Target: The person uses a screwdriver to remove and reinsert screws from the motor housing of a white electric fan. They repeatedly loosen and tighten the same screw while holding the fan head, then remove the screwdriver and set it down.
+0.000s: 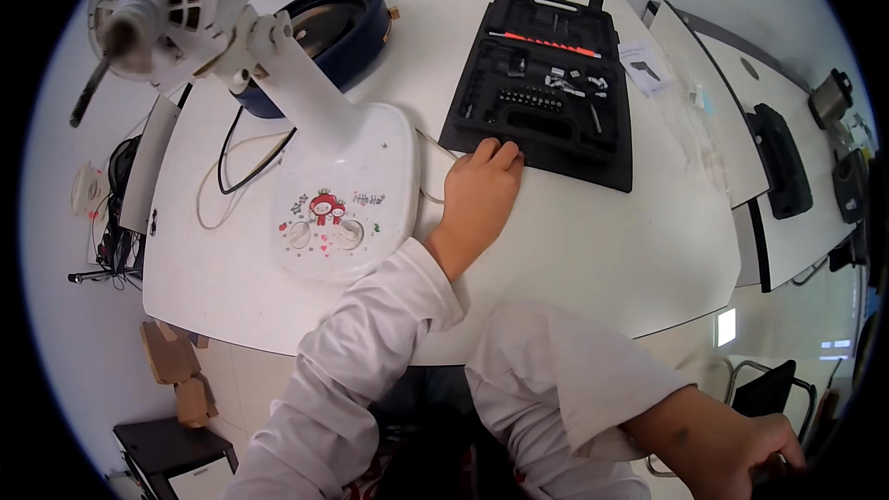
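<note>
My left hand [480,204] is at the near edge of an open black tool case [565,159], its fingers bent and closed at that edge. The case holds rows of small dark bits [530,98], several shiny metal pieces and an orange-red strip [546,43]. Left of my left forearm stands a white electric fan without blades or guard, its base [394,167] bearing two knobs and a cartoon print. The fan's motor [153,14] and bare shaft tilt toward me. My right hand [741,454] hangs off the table at lower right, fingers curled; whatever they hold is hidden.
Behind the fan lies a round dark blue object with a raised rim [370,37]. Cords [222,162] loop beside the base. A printed leaflet [642,67] and clear plastic wrap [690,130] lie right of the case. Another table with a black case [782,167] adjoins on the right.
</note>
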The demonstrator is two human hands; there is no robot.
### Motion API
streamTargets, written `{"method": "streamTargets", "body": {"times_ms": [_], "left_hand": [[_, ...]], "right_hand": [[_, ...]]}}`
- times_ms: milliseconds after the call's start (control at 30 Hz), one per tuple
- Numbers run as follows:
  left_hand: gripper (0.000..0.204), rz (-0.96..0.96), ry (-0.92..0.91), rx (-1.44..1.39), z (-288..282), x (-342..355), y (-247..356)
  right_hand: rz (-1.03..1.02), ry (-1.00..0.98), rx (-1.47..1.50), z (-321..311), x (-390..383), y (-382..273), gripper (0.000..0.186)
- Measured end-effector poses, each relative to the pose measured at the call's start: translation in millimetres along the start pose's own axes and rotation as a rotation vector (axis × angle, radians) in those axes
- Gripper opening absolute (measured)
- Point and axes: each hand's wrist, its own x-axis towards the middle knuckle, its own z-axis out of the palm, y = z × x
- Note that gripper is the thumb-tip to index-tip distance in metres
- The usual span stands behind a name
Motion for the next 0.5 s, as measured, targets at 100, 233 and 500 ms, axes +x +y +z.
{"method": "streamTargets", "body": {"times_ms": [100,233,500], "left_hand": [[0.013,-0.111,0.034,-0.162,-4,-1,4],[0.016,-0.236,0.013,-0.446,-13,-1,0],[0.019,-0.296,0.027,-0.541,-11,-2,-2]], "right_hand": [[-0.048,-0.004,0.003,8,2,4,0.018],[-0.1,0.002,-0.002,13,1,10,0.017],[-0.141,0.003,-0.071,25,-12,18,0.016]]}}
